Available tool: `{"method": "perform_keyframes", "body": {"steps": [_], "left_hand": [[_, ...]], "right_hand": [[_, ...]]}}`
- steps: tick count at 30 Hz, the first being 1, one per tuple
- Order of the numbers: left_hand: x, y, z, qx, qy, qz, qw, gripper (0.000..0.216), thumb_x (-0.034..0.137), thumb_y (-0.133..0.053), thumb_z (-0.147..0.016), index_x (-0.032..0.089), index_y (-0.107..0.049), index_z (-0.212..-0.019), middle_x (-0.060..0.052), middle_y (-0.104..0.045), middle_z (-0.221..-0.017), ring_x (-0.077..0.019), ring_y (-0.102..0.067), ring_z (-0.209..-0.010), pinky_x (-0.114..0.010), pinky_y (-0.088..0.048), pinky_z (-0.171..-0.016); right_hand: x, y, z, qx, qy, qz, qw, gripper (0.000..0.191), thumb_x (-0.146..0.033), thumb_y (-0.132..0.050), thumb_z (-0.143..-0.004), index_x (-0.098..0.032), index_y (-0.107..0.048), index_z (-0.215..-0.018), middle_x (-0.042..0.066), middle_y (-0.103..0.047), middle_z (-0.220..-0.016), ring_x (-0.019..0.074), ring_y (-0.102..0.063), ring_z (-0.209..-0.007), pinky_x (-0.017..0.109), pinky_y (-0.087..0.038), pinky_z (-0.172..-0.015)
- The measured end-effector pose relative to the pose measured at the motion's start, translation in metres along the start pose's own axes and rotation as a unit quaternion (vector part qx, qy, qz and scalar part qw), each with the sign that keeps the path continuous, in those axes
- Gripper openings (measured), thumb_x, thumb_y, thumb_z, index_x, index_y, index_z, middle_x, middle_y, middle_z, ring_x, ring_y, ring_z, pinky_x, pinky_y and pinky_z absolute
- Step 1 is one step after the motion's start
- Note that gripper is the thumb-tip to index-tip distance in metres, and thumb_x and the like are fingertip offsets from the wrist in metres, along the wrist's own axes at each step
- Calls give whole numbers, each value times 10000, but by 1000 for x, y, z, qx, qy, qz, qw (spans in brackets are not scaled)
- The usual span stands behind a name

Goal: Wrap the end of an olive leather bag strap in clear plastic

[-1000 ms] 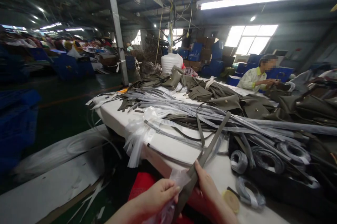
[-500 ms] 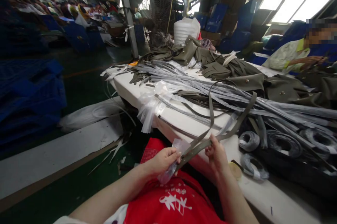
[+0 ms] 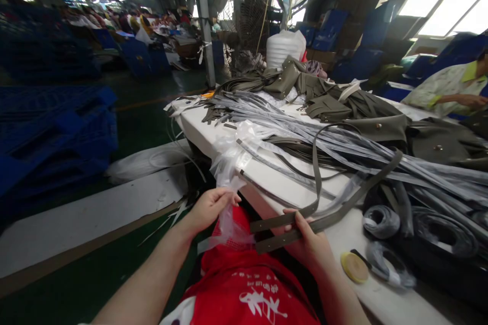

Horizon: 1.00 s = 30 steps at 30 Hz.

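Nearest, pinching clear plastic film [image 3: 224, 231] in the left hand [image 3: 213, 206] and clamping two flat olive-grey strap ends [image 3: 274, 222] in the right hand's grip [image 3: 312, 241], near the red cloth apron [image 3: 247, 279]. Pointing left, with long axes slanting rightward; dotted near the tips. Beyond, a white worktop [image 3: 377, 294] strewn with grey plastic-wrapped strips [image 3: 267, 114]; farther, stacked blue pallets [image 3: 57, 137].

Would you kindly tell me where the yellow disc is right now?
In the head view, the yellow disc lies on the white table, lower right, between the right forearm and a plastic-wrapped coil.
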State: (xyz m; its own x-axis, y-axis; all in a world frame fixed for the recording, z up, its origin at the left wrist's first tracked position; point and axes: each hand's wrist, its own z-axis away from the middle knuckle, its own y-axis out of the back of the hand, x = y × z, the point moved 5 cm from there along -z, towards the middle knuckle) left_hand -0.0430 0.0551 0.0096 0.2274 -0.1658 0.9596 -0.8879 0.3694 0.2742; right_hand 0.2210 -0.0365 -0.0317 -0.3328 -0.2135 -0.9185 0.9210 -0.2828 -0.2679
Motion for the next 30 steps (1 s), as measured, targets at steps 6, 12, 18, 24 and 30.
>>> {"method": "perform_keyframes", "body": {"steps": [6, 12, 18, 24, 30], "left_hand": [[11, 75, 6, 115, -32, -140, 983, 368, 485, -572, -936, 168, -759, -918, -68, -759, -933, -217, -685, -888, -288, -507, -837], [-1, -8, 12, -134, 25, -52, 989, 492, 554, -524, -950, 138, -771, -864, -55, -733, -802, -184, -647, -760, -250, -482, -730], [-17, -42, 15, -208, 38, 15, 977, 573, 617, -508, -942, 109, -769, -897, -77, -726, -822, -172, -625, -737, -241, -457, -695], [-9, -45, 16, -237, 13, 25, 971, 582, 642, -491, -942, 138, -780, -902, -80, -745, -862, -188, -653, -805, -255, -476, -751], [-6, -57, 20, -290, 12, 53, 956, 582, 662, -508, -925, 145, -774, -948, -92, -741, -903, -194, -660, -825, -269, -494, -772]], "right_hand": [[-7, 7, 0, 24, 30, -9, 999, 407, -539, -757, -791, -194, -775, -1007, 25, -688, -718, 202, -635, -728, 306, -551, -716], [-12, 3, 5, 32, 54, -64, 996, 347, -486, -753, -820, -200, -766, -1017, 8, -656, -707, 166, -598, -690, 270, -545, -658], [-17, 24, 3, 57, 84, -48, 994, 408, -517, -798, -760, -183, -765, -993, 12, -649, -662, 186, -617, -668, 299, -564, -646], [-16, 29, 4, 51, 87, 29, 994, 422, -561, -755, -782, -187, -770, -976, 25, -667, -691, 205, -639, -700, 316, -573, -694], [-14, 18, 7, -7, 62, 62, 996, 471, -621, -655, -831, -199, -768, -1009, 39, -660, -682, 230, -620, -661, 358, -549, -597]]}}
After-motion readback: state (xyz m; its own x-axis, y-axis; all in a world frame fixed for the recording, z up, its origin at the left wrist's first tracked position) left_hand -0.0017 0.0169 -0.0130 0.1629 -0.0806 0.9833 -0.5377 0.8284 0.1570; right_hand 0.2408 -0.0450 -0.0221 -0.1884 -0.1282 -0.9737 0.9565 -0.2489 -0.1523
